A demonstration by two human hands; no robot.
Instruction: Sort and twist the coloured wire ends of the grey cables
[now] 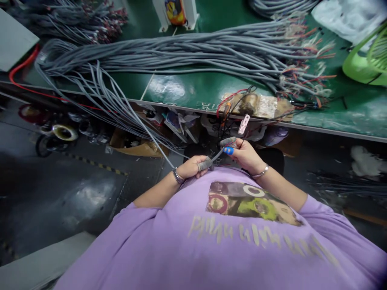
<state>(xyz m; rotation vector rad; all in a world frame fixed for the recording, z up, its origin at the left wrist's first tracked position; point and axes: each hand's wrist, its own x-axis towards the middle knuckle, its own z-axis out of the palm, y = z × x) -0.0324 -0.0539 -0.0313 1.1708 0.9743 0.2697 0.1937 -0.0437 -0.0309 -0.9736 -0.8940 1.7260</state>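
Note:
A grey cable (pixel 217 155) runs between my two hands in front of the purple shirt. My left hand (pixel 196 166) is closed around the cable, with a grey wrap on one finger. At the cable's end, my right hand (pixel 243 154) pinches thin coloured wires; a grey wrap and a blue cover sit on its fingers. The fingertips partly hide these wires. Just above the right hand, at the bench edge, is a pink-white strip with holes (pixel 243 124).
A long bundle of grey cables (pixel 181 52) with stripped, frayed ends lies across the green bench (pixel 169 89). Several cables hang over its front edge. A taped block (pixel 250 104) with dark wires sits at the edge. A green fan-like object (pixel 367 60) stands at right; a cardboard box (pixel 136 148) is below.

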